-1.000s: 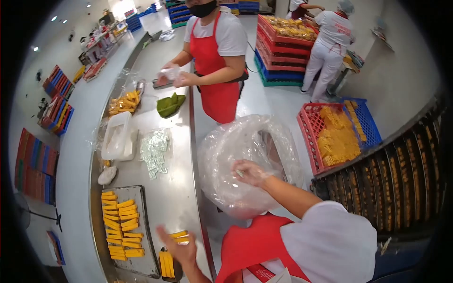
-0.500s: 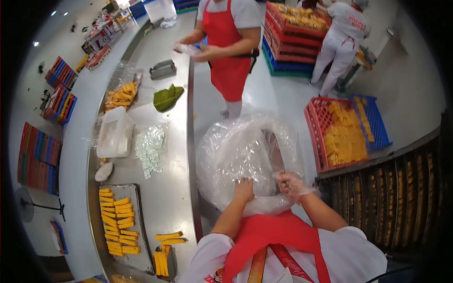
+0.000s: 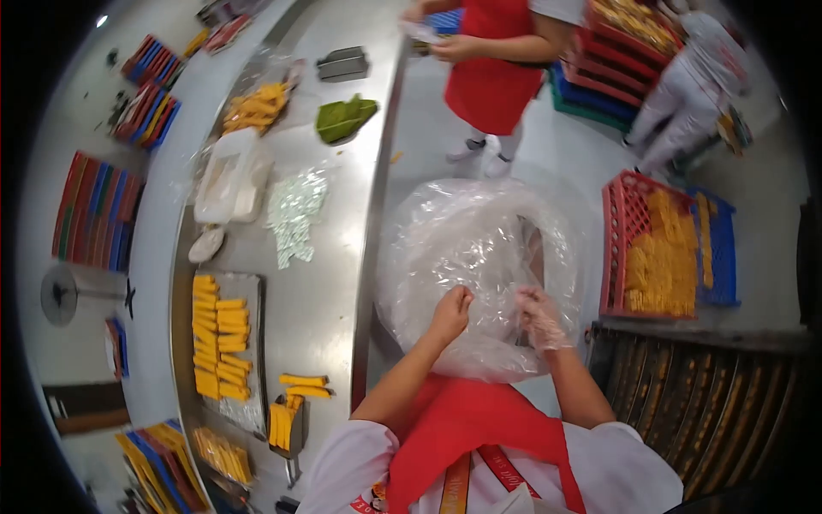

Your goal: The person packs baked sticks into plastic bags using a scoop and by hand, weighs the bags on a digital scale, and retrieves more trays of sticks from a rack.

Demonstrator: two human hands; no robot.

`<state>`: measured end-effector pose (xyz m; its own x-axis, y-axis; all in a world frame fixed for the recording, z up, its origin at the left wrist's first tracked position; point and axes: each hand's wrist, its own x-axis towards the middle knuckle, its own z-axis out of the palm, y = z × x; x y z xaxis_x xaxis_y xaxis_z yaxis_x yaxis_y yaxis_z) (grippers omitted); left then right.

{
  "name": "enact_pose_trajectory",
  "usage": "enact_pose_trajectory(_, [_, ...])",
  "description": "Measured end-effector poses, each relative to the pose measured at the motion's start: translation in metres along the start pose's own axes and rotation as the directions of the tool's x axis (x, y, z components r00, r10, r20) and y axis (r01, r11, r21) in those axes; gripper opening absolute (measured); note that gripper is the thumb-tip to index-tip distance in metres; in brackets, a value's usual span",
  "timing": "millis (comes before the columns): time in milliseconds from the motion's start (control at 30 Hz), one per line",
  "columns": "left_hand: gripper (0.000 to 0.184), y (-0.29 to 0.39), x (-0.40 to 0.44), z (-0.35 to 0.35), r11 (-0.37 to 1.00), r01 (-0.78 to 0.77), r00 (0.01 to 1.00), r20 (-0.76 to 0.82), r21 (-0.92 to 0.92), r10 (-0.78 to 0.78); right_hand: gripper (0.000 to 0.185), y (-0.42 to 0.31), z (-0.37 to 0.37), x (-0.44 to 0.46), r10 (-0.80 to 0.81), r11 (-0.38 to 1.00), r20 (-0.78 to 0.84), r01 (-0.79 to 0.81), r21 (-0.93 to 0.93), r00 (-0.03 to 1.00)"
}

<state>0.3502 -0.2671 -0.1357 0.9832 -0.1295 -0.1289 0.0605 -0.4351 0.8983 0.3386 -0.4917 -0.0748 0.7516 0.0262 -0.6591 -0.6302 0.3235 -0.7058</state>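
A large clear plastic bag (image 3: 462, 248) stands open in front of my red apron, beside the steel table. My left hand (image 3: 452, 313) is bare and closed over the near part of the bag, its fingers pinched on something too small to make out. To its right, my right hand (image 3: 538, 319) wears a clear plastic glove; its fingers are closed at the bag's opening, and what they hold is hidden.
The steel table (image 3: 330, 283) carries a tray of yellow sticks (image 3: 221, 338), a metal scoop (image 3: 285, 424), small packets (image 3: 295, 210), a white container (image 3: 227, 180) and green leaves (image 3: 345, 118). A co-worker (image 3: 492, 64) stands beyond the bag. Crates (image 3: 655, 248) and racks (image 3: 698, 411) stand right.
My left hand has come from over the table to the bag and has closed. My right hand has moved toward the bag's right side. The view has shifted, and the co-worker's hands appear higher.
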Motion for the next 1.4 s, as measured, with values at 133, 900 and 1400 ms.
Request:
enact_pose_trajectory(133, [0.015, 0.081, -0.008, -0.041, 0.964, -0.005, 0.991, -0.132, -0.266, -0.031, 0.037, -0.068, 0.023, -0.002, -0.261, 0.963, 0.096, 0.252, 0.099, 0.961])
enact_pose_trajectory(900, [0.036, 0.087, -0.479, -0.202, 0.989, 0.142, -0.004, -0.999, -0.040, -0.040, 0.015, 0.074, 0.365, -0.284, 0.343, 0.074, 0.937, 0.996, 0.042, -0.065])
enact_pose_trajectory(1400, [0.026, 0.043, -0.578, -0.155, 0.924, -0.169, 0.290, -0.913, -0.343, -0.286, 0.024, 0.099, 0.287, -0.356, 0.410, 0.001, 0.895, 0.981, -0.192, 0.174])
